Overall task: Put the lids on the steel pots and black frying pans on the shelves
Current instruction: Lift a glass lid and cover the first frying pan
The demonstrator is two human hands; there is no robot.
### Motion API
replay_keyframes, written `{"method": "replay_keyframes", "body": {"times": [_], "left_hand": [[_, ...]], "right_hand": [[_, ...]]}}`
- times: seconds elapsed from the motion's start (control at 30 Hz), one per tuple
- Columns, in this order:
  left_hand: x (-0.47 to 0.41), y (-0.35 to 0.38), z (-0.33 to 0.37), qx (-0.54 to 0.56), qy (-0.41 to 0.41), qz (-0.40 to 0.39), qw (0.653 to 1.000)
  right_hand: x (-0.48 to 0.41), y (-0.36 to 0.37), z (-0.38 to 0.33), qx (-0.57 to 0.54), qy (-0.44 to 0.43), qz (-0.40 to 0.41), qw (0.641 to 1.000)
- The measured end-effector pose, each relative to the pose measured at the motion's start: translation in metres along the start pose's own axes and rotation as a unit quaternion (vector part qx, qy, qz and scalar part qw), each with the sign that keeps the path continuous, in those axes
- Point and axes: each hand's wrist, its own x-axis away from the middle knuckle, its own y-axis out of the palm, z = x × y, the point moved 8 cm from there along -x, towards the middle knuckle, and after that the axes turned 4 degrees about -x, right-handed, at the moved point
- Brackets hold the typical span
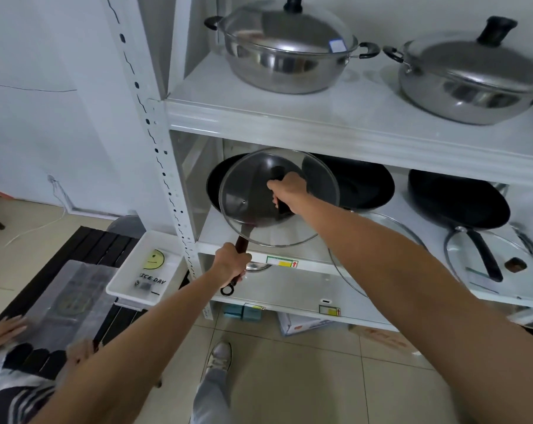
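Glass lid [279,197] at frame centre, tilted, covers most of the black frying pan [216,185] on the middle shelf [289,255] — its knob is hidden inside the right hand [288,186], fingers clamped round it. Left hand [231,260], lower centre, is wrapped tight on the pan's handle [239,264].

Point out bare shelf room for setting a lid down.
Free: top shelf front, before the left steel pot. Crowded: pan shelf, where black frying pans and loose glass lids fill it.
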Motion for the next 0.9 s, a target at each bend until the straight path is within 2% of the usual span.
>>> {"method": "replay_keyframes", "body": {"times": [0.43, 0.9], "left_hand": [[-0.015, 0.007, -0.021, 0.012, -0.017, -0.028, 0.999], [-0.023, -0.004, -0.027, -0.005, -0.023, -0.024, 0.999]], "right_hand": [[-0.055, 0.073, -0.008, -0.048, 0.015, -0.048, 0.998], [-0.102, 0.081, -0.001, -0.089, 0.053, -0.008, 0.995]]}}
